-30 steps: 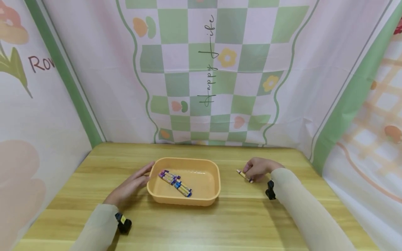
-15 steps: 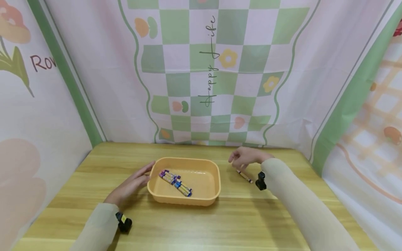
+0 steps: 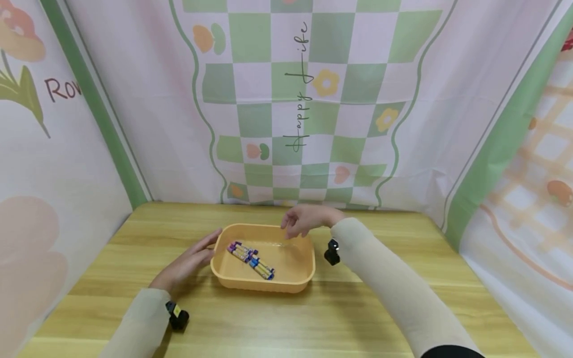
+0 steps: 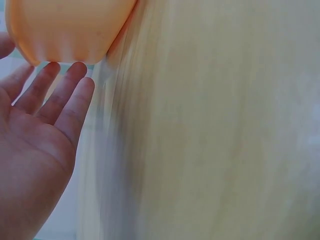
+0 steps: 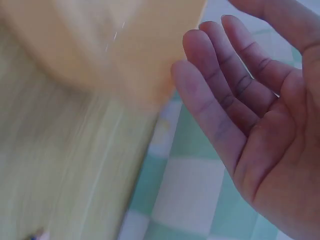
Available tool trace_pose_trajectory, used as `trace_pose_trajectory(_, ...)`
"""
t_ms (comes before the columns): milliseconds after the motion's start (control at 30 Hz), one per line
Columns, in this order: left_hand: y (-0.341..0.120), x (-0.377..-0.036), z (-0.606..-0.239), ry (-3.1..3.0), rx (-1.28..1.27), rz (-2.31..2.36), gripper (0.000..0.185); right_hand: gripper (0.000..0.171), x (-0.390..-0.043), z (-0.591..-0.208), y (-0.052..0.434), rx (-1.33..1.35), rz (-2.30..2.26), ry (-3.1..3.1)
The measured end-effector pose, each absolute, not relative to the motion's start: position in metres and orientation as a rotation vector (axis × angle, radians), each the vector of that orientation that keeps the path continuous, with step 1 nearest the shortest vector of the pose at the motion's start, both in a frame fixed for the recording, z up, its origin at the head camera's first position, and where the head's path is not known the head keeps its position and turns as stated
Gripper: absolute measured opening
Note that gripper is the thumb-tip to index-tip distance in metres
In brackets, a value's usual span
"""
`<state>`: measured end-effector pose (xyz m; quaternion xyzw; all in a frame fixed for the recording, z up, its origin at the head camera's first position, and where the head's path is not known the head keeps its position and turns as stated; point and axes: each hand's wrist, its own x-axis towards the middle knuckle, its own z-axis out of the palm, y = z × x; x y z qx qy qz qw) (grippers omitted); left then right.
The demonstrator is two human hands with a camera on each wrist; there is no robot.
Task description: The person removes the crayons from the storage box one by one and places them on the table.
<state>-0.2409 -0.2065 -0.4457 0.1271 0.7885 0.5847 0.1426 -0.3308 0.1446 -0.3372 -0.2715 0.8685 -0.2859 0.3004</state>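
A yellow-orange plastic basin (image 3: 291,286) stands on the table, with several paper-wrapped crayons (image 3: 250,260) lying together in its left half; their ends are purple and blue. My left hand (image 3: 185,266) has its fingers extended, the fingertips touching the basin's left end wall (image 4: 70,35). Over the basin's far right rim is my right hand (image 3: 309,220); in the right wrist view its fingers (image 5: 210,110) are loosely bent and nothing shows between them. One dark-tipped crayon end (image 5: 38,234) peeks in at the bottom of the right wrist view; the right arm hides it in the head view.
The wooden table (image 3: 268,323) runs back to a hanging cloth (image 3: 286,99) with green checks and lettering. Similar printed cloths hang at the left (image 3: 53,164) and right (image 3: 528,174).
My right hand has left the single crayon on the table and moved left to the basin's far right rim. My left hand stays against the basin.
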Motion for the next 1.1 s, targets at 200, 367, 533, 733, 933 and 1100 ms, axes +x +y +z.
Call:
trace_pose_trajectory(200, -0.207, -0.242, -0.447, 2.265, 0.39, 1.701, 0.06, 0.037, -0.33, -0.349, 0.114, -0.744, -0.711, 2.291)
trace_pose_trajectory(367, -0.207, -0.243, -0.449, 2.253, 0.433, 1.709, 0.06, 0.032, -0.328, -0.358, 0.098, -0.778, -0.665, 2.292)
trace_pose_trajectory(533, -0.207, -0.242, -0.448, 2.252, 0.431, 1.71, 0.059, 0.028, -0.326, -0.366, 0.089, -0.724, -0.649, 2.28)
trace_pose_trajectory(733, -0.208, -0.242, -0.448, 2.252, 0.424, 1.71, 0.059, 0.024, -0.327, -0.379, 0.082, -0.637, -0.621, 2.265)
trace_pose_trajectory(933, -0.209, -0.242, -0.449, 2.25, 0.437, 1.709, 0.059, 0.023, -0.328, -0.394, 0.077, -0.543, -0.669, 2.203)
trace_pose_trajectory(1100, -0.209, -0.242, -0.449, 2.243, 0.43, 1.716, 0.06, 0.02, -0.326, -0.401, 0.075, -0.517, -0.728, 2.175)
